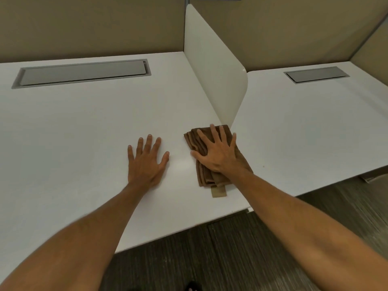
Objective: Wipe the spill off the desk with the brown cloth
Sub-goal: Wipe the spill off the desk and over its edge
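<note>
Wiping looks like the step going on now. Closest, the left hand (147, 159) lies flat and spread on the desk (73, 127), holding nothing. Just past it, the right hand (218, 152) is spread too, pressing down flat on the brown cloth (204, 175). That cloth is folded in soft layers, with a tan tag poking out, by the white divider (212, 66). No spill shows clearly. Next, the cloth probably needs pushing across the desk.
</note>
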`<state>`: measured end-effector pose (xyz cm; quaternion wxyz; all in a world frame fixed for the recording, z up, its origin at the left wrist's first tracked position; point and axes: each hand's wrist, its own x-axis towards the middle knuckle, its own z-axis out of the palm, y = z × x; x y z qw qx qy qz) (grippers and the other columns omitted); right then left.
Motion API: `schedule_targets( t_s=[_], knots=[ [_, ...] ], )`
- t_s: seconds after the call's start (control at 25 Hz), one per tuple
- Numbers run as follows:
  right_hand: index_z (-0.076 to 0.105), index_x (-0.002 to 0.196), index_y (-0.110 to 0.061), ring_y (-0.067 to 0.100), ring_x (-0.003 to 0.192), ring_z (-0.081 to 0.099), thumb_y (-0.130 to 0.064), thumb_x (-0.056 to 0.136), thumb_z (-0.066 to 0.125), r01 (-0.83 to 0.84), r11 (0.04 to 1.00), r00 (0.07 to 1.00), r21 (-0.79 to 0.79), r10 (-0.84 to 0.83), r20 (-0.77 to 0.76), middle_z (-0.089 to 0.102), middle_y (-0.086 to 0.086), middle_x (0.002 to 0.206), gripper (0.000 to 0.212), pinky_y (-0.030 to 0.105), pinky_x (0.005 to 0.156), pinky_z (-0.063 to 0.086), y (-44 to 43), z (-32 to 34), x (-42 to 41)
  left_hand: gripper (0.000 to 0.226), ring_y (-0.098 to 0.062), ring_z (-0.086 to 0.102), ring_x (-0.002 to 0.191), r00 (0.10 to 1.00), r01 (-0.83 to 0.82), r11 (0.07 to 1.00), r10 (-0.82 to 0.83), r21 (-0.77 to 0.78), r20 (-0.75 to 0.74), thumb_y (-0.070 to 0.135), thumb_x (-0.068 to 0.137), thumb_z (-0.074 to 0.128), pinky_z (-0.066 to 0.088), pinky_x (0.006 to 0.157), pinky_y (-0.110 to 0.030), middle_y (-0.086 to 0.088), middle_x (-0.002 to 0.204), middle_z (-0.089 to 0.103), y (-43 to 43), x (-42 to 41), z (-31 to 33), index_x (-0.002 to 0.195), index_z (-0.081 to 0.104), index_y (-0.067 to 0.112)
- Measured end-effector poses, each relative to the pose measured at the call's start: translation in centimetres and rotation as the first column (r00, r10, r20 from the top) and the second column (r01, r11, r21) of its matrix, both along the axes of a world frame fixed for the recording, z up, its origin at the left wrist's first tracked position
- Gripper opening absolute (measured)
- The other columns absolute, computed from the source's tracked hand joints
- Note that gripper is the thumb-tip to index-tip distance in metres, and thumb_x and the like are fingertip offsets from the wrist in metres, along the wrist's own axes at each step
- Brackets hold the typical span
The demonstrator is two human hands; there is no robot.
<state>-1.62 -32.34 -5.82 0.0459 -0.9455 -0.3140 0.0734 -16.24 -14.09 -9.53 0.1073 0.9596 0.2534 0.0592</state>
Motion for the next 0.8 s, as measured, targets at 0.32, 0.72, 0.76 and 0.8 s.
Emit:
schedule_targets(
  t_s=[0.32, 0.72, 0.76, 0.8],
  knots=[
    [0.018, 0.15, -0.043, 0.032, 0.15, 0.005, -0.055, 0.09, 0.039, 0.049, 0.994, 0.998, 0.094, -0.044, -0.047, 0.013, 0.004, 0.163, 0.065, 0.062, 0.116, 0.003, -0.2, -0.2, -0.9, 0.07, -0.026, 0.004, 0.15, 1.0, 0.005, 1.0, -0.005, 0.002, -0.001, 0.062, 0.092, 0.008, 0.001, 0.12, -0.053, -0.002, 0.163, 0.011, 0.1, -0.1, -0.2, 0.153, 0.014, 0.028],
    [0.017, 0.149, -0.046, 0.032, 0.15, -0.004, -0.056, 0.09, 0.04, 0.132, 0.984, 0.99, 0.116, -0.124, -0.072, 0.007, 0.002, 0.164, 0.064, 0.06, 0.117, -0.001, -3.0, -0.7, -2.5, 0.066, -0.025, 0.002, 0.15, 1.0, 0.008, 1.0, -0.008, 0.003, -0.022, 0.059, 0.095, 0.012, -0.001, 0.12, -0.051, -0.001, 0.163, 0.008, -0.1, -0.3, 0.0, 0.154, 0.011, 0.028],
    [0.018, 0.149, -0.045, 0.032, 0.15, -0.003, -0.055, 0.091, 0.041, 0.136, 0.983, 0.988, 0.121, -0.126, -0.083, 0.007, 0.002, 0.164, 0.064, 0.061, 0.117, 0.001, -3.0, -0.7, -2.0, 0.066, -0.025, 0.001, 0.15, 0.999, 0.01, 1.0, -0.01, -0.002, -0.033, 0.059, 0.096, 0.013, -0.002, 0.12, -0.051, -0.001, 0.163, 0.007, 0.0, -0.2, 0.0, 0.154, 0.01, 0.028],
    [0.018, 0.149, -0.045, 0.032, 0.15, -0.002, -0.055, 0.091, 0.041, 0.135, 0.983, 0.989, 0.127, -0.125, -0.085, 0.008, 0.002, 0.164, 0.063, 0.061, 0.117, 0.004, -3.0, -0.7, -1.9, 0.066, -0.025, 0.0, 0.151, 0.999, 0.01, 1.0, -0.011, -0.007, -0.046, 0.059, 0.096, 0.014, -0.003, 0.12, -0.051, -0.001, 0.164, 0.006, 0.0, -0.1, 0.0, 0.154, 0.009, 0.028]
  ],
)
